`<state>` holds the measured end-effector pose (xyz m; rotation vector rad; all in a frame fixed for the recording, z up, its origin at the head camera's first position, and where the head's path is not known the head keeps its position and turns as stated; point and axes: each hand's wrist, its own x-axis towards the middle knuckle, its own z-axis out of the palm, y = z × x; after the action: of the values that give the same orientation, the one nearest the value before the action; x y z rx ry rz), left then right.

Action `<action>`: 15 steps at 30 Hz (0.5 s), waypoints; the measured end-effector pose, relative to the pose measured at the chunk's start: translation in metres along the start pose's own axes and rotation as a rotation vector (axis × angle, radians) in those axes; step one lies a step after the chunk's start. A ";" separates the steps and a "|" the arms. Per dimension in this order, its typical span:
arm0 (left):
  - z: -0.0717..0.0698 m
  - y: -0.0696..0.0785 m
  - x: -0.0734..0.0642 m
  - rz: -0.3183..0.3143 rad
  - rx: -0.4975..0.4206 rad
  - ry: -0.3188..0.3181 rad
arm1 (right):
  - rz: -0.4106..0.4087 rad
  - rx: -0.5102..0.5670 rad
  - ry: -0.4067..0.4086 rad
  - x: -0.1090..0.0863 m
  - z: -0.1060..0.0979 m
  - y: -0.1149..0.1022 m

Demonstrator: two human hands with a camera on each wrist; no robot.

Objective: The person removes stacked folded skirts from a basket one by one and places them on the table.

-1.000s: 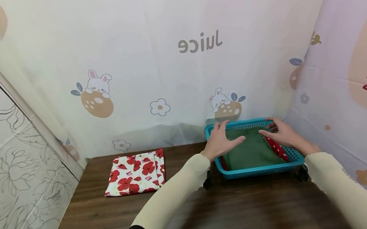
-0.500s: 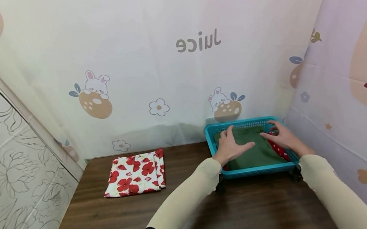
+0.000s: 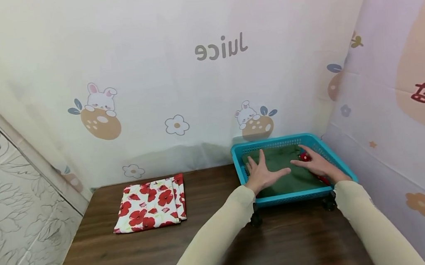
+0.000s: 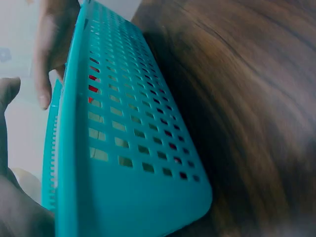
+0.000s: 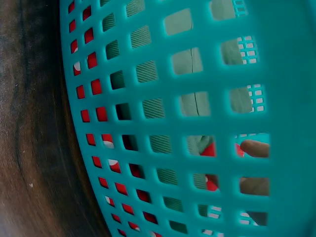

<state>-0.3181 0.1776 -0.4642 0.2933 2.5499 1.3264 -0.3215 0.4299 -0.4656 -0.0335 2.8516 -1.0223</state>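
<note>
A turquoise plastic basket (image 3: pixel 296 195) stands at the table's back right. In it lies a folded green cloth (image 3: pixel 280 160), with a red cloth with white dots (image 3: pixel 305 157) showing at its right edge. My left hand (image 3: pixel 262 177) is over the cloth's left part, fingers spread and thumb pointing right. Over the right side is my right hand (image 3: pixel 320 166), its thumb apart from its fingers, with nothing gripped. The basket's perforated wall (image 4: pixel 128 128) fills much of the left wrist view. Through the holes in the right wrist view, parts of a hand (image 5: pixel 256 148) show.
A folded white cloth with red flowers (image 3: pixel 150 204) lies on the left of the dark wooden table (image 3: pixel 132 255). Printed curtains (image 3: pixel 157 91) hang close behind the table and along its right side.
The head view has turned slightly right. My left hand has moved from the basket's left rim further in over the green cloth. My right hand has come slightly nearer to me.
</note>
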 end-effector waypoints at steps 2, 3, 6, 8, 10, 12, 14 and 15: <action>0.000 -0.003 0.002 -0.027 -0.031 0.000 | 0.021 0.004 -0.015 0.002 0.001 0.001; 0.000 -0.005 0.003 -0.040 -0.052 0.000 | 0.032 0.000 -0.022 0.002 0.002 0.001; -0.001 -0.007 0.006 -0.072 -0.117 -0.001 | 0.062 0.001 -0.050 0.002 0.003 0.003; 0.000 -0.007 0.006 -0.089 -0.159 -0.006 | 0.077 0.003 -0.064 0.002 0.004 0.004; 0.001 -0.007 0.007 -0.110 -0.197 -0.015 | 0.087 -0.003 -0.074 0.002 0.005 0.005; 0.003 -0.007 0.008 -0.131 -0.239 -0.021 | 0.094 -0.013 -0.077 0.003 0.006 0.004; 0.005 -0.008 0.009 -0.156 -0.285 -0.025 | 0.101 -0.025 -0.082 0.004 0.007 0.004; 0.007 -0.009 0.009 -0.168 -0.307 -0.026 | 0.104 -0.031 -0.086 0.004 0.007 0.004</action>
<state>-0.3252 0.1804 -0.4768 0.0360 2.2484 1.6043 -0.3250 0.4279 -0.4743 0.0662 2.7591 -0.9335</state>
